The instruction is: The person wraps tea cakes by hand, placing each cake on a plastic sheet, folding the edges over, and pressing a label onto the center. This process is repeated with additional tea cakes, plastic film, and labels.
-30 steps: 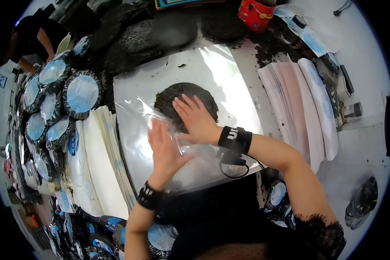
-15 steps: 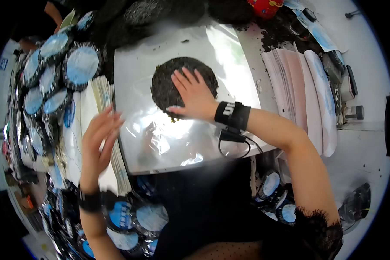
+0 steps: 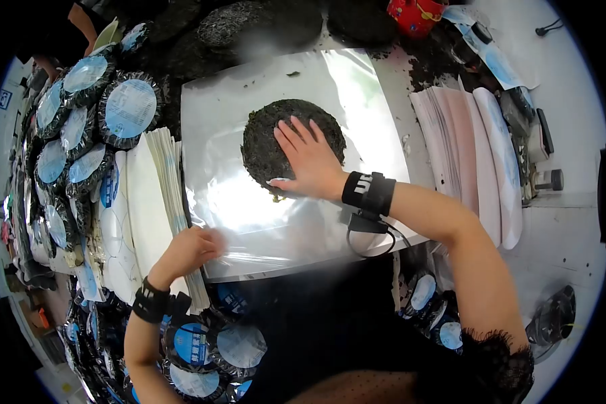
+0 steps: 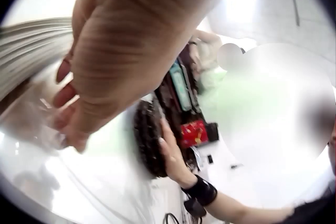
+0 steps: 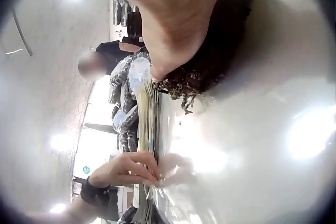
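Observation:
A dark, round, rough-edged cake lies on a shiny sheet of clear plastic over a pale board. My right hand rests flat on the cake with its fingers spread; in the right wrist view ragged bits stick out from the cake's edge under the palm. At the sheet's left edge, my left hand pinches the plastic with bent fingers, the fingertips blurred in the head view. The left wrist view has the left hand large, with crinkled film at its fingers.
Stacked pale papers lie left of the board, pinkish papers right of it. Wrapped round cakes pile up at the left. More dark cakes and a red bucket stand behind. Another person's arm shows at upper left.
My left hand has moved from above the plastic, out over the left papers, then back to the sheet's lower left edge, where its fingers have bent. My right hand has stayed on the cake.

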Motion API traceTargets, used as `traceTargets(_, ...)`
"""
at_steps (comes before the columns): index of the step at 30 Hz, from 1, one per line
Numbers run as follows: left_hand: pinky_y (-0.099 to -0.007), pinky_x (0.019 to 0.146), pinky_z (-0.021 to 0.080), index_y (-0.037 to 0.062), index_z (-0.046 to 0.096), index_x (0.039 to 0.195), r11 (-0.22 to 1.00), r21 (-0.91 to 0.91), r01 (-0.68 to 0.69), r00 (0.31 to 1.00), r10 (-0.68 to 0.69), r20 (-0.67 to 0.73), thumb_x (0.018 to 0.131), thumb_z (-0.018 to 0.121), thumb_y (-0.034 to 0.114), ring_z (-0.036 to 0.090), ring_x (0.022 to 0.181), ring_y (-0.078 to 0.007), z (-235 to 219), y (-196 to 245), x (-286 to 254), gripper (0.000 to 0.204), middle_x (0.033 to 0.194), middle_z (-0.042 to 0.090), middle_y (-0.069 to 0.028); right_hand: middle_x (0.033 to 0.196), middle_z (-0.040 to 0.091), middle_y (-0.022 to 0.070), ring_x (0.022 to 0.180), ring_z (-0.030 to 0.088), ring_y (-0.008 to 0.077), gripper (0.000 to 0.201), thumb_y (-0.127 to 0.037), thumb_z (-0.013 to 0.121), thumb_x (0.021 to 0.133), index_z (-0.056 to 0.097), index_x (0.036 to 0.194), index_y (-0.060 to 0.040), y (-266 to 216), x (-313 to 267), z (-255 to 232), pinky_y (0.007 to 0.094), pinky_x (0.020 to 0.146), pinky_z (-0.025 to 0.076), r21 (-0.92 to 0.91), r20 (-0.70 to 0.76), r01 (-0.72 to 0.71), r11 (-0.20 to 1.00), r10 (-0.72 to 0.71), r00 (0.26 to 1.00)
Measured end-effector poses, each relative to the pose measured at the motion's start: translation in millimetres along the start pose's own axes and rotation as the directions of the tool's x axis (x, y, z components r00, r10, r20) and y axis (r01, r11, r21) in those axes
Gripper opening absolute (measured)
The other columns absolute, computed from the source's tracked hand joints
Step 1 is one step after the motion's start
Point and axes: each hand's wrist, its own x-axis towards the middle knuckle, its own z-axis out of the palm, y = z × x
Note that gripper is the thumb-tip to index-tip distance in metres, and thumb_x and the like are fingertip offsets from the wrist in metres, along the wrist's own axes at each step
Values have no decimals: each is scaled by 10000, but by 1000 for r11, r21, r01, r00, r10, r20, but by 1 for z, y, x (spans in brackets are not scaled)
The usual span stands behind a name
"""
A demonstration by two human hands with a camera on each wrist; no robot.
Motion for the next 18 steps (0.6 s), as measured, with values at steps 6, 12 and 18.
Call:
traceTargets(6,-439,1137,413,-92,330,1523,991,45,128,595,-40,-802,812,873,289,460,1417,-359,-22,84,76,973,1528,444,-266,1593,363,233,1518,243,424,1000,-654,630,877,362,1524,60,1,-1,-2,577,1230,171,111,-6,-9,994,10,1000)
traceTargets(12,-484,1090,368,-62,516,1401,974,82,212,664,-82,-743,794,827,381,489,1307,-383,49,87,196,814,1395,549,-211,1614,347,245,1501,318,405,728,-427,598,989,399,1527,22,46,-3,18,532,1224,229,486,75,29,873,-75,994)
traceTargets(18,-455,1047,398,-7,594,1360,979,21,204,657,-120,-744,836,796,338,515,1245,-353,44,92,192,660,1356,567,-156,962,773,110,857,686,141,281,-220,668,976,779,1063,24,79,11,-36,275,843,532,841,382,-449,303,256,888)
